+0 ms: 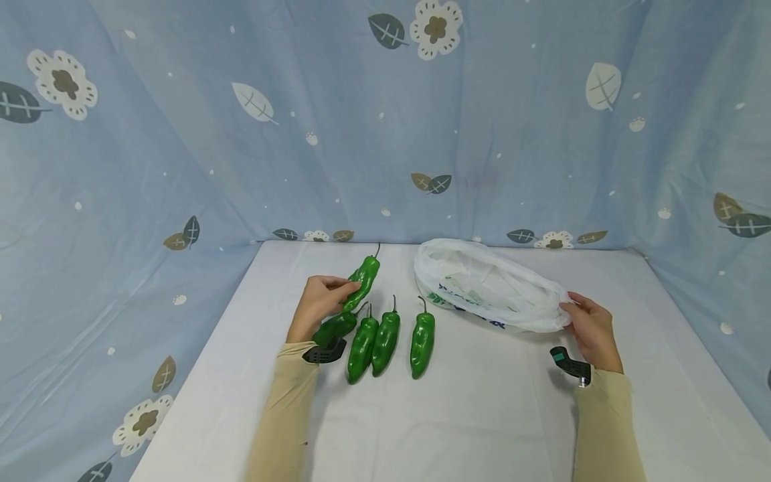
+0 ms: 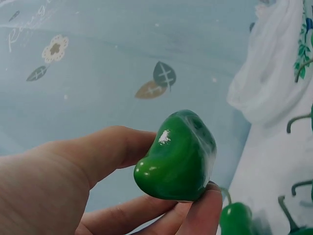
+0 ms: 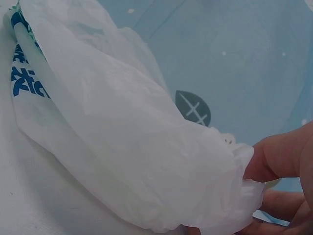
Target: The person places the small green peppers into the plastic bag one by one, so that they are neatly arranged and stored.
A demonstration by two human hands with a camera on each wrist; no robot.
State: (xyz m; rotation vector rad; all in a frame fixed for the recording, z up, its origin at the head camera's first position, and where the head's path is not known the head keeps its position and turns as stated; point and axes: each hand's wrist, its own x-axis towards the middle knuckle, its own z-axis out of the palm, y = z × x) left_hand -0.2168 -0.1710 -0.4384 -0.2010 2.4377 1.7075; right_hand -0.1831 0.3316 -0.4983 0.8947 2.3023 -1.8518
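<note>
Blue floral cloth backs a white bench. At the bench's ten o'clock, the left hand pinches a green pepper mid-body, leaving its stem free; four loose peppers lie from its seven to five o'clock. The right hand pinches a white plastic bag at its four o'clock edge, likely steadying the mouth.

The head view looks down; close wrist views share the bag.
</note>
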